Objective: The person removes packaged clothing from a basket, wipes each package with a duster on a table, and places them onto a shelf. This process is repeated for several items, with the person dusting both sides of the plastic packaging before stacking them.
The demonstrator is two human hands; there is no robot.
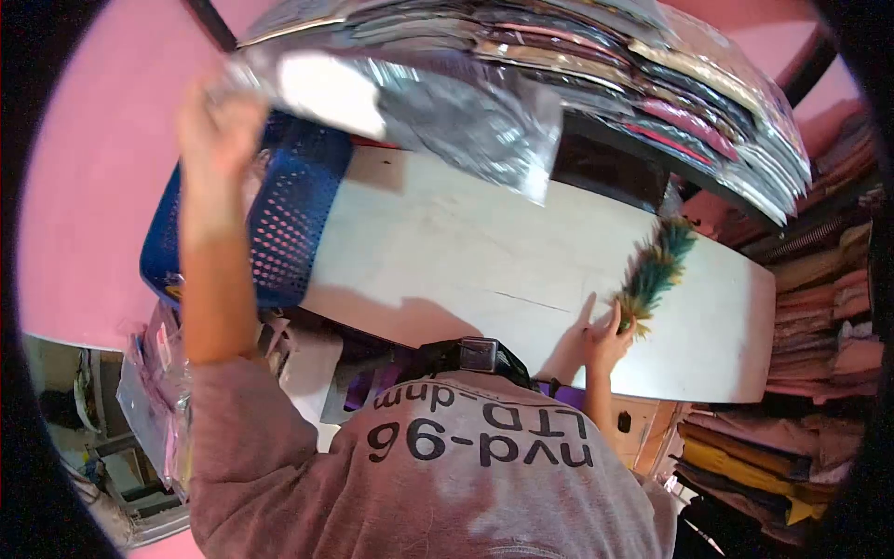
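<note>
While left fingers (223,112) grip a shiny plastic packet (447,112), right fingers (622,321) clutch a teal-and-yellow feather duster (656,265).

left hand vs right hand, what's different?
Left hand is raised high; right hand is low at the table. Left hand grips a shiny plastic packet; right hand holds a green feather duster. Both are shut on something.

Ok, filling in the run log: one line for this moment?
left hand: raised, holds packet | right hand: holds duster on table | basket: by left arm
</note>
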